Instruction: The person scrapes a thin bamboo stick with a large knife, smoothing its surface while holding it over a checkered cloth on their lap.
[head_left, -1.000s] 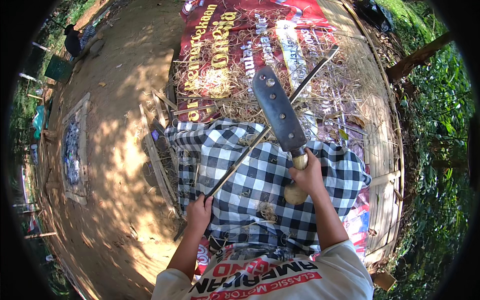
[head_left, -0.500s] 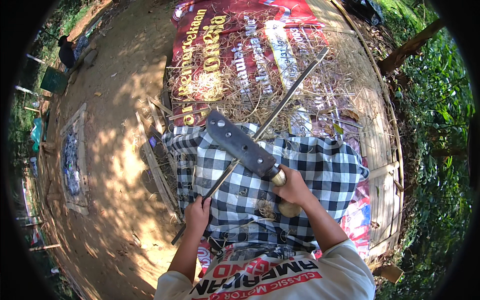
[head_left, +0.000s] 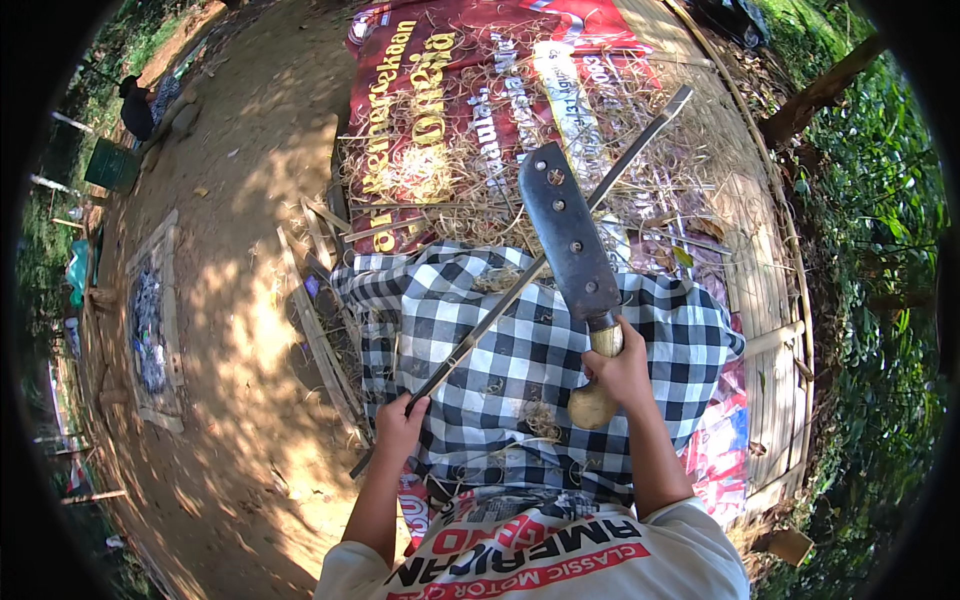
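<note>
My right hand [head_left: 622, 368] is closed round the wooden handle of a cleaver-like knife [head_left: 570, 225]; its broad dark blade has several round holes or studs and points away from me. The handle's bulbous end [head_left: 591, 405] sticks out below the fist. In my left hand [head_left: 401, 424] is the near part of a long thin dark strip, seemingly bamboo [head_left: 487, 325], its tail showing behind the fist. The strip slants up to the far right and passes behind the blade; whether they touch I cannot tell. A black-and-white checked cloth [head_left: 470, 375] covers my lap beneath both.
Curly shavings [head_left: 480, 130] litter a red printed banner [head_left: 375, 100] ahead, over a bamboo slat platform [head_left: 770, 380]. Split wood pieces [head_left: 318, 330] lie at its left edge. Farther left are a framed patch [head_left: 152, 320] on the dirt and a seated person [head_left: 137, 105]. Green plants [head_left: 880, 200] border the right.
My right hand has moved right and slightly up, and the blade has swung from pointing up-left to nearly straight away from me. The strip's far end has shifted slightly right.
</note>
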